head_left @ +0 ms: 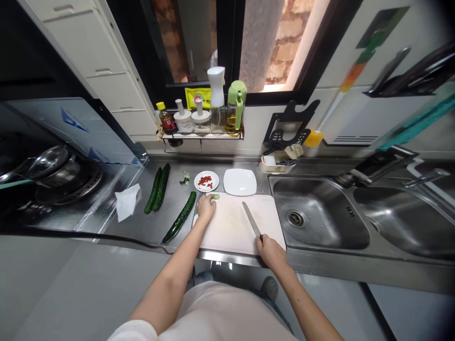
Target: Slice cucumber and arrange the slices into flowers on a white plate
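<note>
My right hand (pixel 272 252) is closed round the black handle of a knife (pixel 251 219), its blade over the right part of a white cutting board (pixel 231 232). At the board's upper left corner, my left hand (pixel 206 208) touches a small green piece (pixel 215 196) with its fingertips; whether it grips the piece is hard to tell. One cucumber (pixel 180 218) lies just left of the board, and two more cucumbers (pixel 158 188) lie side by side farther left. Behind the board are a small plate with red pieces (pixel 206 188) and a bare white plate (pixel 240 182).
Small green scraps (pixel 185 178) and a white cloth or paper (pixel 127 202) lie on the counter. A double sink (pixel 320 218) is at the right, a stove with a pot (pixel 59 166) at the left. Bottles and jars stand on a wall rack (pixel 204 136) below the window.
</note>
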The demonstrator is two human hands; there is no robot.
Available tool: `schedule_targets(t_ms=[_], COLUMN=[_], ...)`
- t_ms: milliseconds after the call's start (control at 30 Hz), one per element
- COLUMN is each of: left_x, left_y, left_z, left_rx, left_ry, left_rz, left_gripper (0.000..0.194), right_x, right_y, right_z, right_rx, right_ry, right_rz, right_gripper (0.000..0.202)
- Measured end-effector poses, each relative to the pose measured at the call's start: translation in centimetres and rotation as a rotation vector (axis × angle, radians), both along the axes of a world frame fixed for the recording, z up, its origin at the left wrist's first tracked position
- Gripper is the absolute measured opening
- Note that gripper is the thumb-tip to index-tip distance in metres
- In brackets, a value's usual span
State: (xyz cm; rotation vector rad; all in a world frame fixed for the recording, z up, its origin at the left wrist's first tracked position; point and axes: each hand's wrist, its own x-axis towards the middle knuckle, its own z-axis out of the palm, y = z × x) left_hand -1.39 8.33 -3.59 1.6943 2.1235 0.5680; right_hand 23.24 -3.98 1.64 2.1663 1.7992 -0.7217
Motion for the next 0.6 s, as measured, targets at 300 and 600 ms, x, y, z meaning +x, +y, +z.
schedule_targets(t_ms=[300,600], left_x=[0.9,1.2], left_y=[1.7,2.0], left_z=[0.0,-0.3], left_rx=[-0.042,-0.036], left_ry=[0.118,-0.086], left_rz=[-0.086,-0.029], left_gripper=[0.031,0.012], right_x=[0.2,0.1], right_y=[0.0,0.0], right_z=[-0.6,-0.2], right_rx=[0.020,0.005], right_ry=[0.011,0.005], right_rz=[-0.002,-0.008], right_gripper=[0.040,0.040])
